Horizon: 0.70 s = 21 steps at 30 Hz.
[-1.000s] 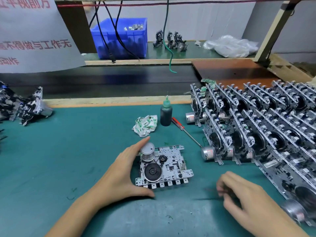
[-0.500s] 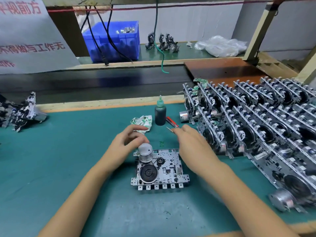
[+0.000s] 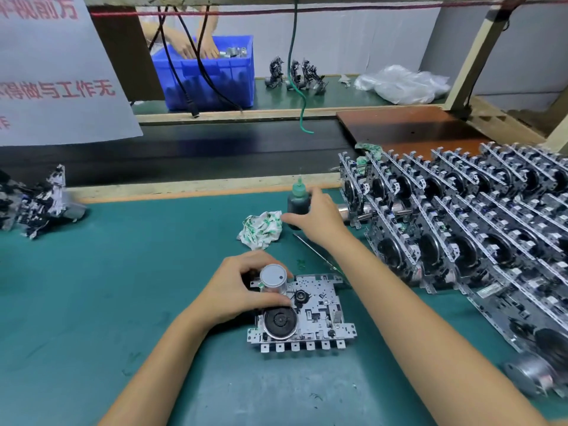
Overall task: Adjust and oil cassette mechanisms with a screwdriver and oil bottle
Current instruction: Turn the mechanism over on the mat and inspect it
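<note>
Head view:
Left hand (image 3: 238,290): we grip the motor can (image 3: 273,278) on the cassette mechanism (image 3: 310,315), near centre of the green mat (image 3: 92,287).
Right hand (image 3: 316,218): we hold the oil bottle (image 3: 297,202), far centre.
Screwdriver (image 3: 316,252): lying beside our right wrist.
Sign (image 3: 58,72), far left: red Chinese characters, partly cut off.

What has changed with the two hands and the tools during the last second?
The right hand moved from the near table edge, past the mechanism, to the oil bottle and now grips it. The left hand curled from the side of the cassette mechanism onto its motor. The screwdriver, the rag and the mechanism stayed in place.
</note>
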### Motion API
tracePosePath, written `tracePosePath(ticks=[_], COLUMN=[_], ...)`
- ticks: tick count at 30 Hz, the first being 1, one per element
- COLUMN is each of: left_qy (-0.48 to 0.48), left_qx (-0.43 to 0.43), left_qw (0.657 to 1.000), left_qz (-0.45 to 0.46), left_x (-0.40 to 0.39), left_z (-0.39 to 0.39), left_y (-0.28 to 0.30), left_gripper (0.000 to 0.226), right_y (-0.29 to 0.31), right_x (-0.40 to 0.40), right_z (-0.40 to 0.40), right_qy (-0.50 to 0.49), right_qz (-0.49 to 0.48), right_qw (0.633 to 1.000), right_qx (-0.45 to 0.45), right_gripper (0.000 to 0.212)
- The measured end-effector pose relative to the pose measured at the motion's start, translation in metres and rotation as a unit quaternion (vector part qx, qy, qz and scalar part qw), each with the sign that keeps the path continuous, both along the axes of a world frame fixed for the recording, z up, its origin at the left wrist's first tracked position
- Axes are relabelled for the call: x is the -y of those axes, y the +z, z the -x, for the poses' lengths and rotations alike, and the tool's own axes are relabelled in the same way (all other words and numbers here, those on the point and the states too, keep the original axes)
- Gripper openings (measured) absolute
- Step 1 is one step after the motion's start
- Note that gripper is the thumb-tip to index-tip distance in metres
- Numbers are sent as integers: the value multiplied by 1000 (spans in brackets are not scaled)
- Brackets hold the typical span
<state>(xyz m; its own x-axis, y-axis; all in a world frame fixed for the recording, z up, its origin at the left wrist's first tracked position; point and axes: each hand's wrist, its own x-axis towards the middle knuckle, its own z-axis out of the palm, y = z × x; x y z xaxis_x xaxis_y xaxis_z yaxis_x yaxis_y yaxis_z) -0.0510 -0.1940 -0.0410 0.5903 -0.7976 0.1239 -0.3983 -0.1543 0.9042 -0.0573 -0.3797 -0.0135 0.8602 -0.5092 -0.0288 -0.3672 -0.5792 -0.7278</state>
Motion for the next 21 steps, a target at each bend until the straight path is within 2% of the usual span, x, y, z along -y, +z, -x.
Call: tracePosePath(ticks=[3, 5, 8, 12, 16, 17, 18, 20, 21], left_qy=[18, 29, 38, 40, 86, 97, 107, 122, 125], left_qx=[-21, -50, -76, -71, -17, -1, 7, 5, 2], left_qw=[1000, 998, 996, 996, 996, 995, 994, 992, 992], left_qz=[-3, 4, 14, 22, 20, 16, 13, 13, 14], left_x=[-1, -2, -1, -1, 0, 1, 1, 1, 2], left_z=[-1, -1, -1, 1, 5, 5, 5, 4, 4], left_y=[0, -1, -2, -2, -5, -7, -9, -10, -10], left_gripper=[34, 36, 36, 34, 34, 34, 35, 37, 35], right_y=[-2, 0, 12, 18, 12, 9, 6, 2, 1], right_x=[0, -5, -13, -17, -19, -18, -17, -16, -17], right_z=[-3, 5, 28, 64, 88, 91, 92, 91, 90], right_qy=[-4, -8, -8, -3, 14, 11, 8, 4, -4], right_qz=[1, -43, -152, -164, -244, -294, -375, -531, -569], right_qw=[1000, 995, 967, 959, 930, 910, 873, 776, 746], right_qx=[12, 91, 206, 229, 276, 292, 311, 342, 347], right_gripper=[45, 37, 34, 10, 18, 18, 20, 31, 36])
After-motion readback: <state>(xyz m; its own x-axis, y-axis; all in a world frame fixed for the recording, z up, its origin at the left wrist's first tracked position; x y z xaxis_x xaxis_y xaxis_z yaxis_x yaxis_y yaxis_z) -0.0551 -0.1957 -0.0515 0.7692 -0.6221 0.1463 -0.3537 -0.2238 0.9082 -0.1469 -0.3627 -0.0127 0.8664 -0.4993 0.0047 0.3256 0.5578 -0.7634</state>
